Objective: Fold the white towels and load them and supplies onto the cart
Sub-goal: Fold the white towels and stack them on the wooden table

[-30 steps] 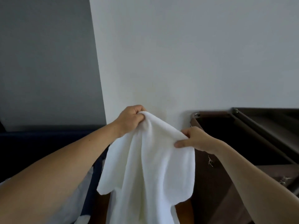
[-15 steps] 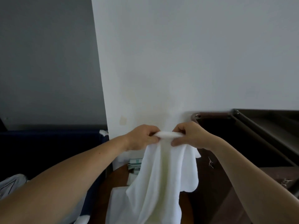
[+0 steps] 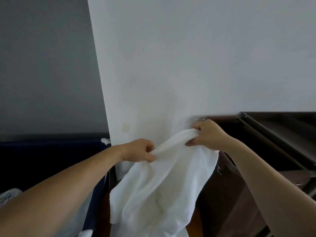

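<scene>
Your left hand (image 3: 139, 150) and right hand (image 3: 207, 135) each pinch the top edge of the white towel (image 3: 157, 190), fingers curled, beside the brown cart (image 3: 266, 134).

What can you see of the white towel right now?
The white towel is plain, soft terry-looking cloth, unfolded and bunched. Its top edge is held in the air, pinched by the left hand lower and the right hand higher, so it slopes up to the right. The rest hangs in loose folds before the white wall, beside the dark brown cart; its lower end runs out of frame.
</scene>
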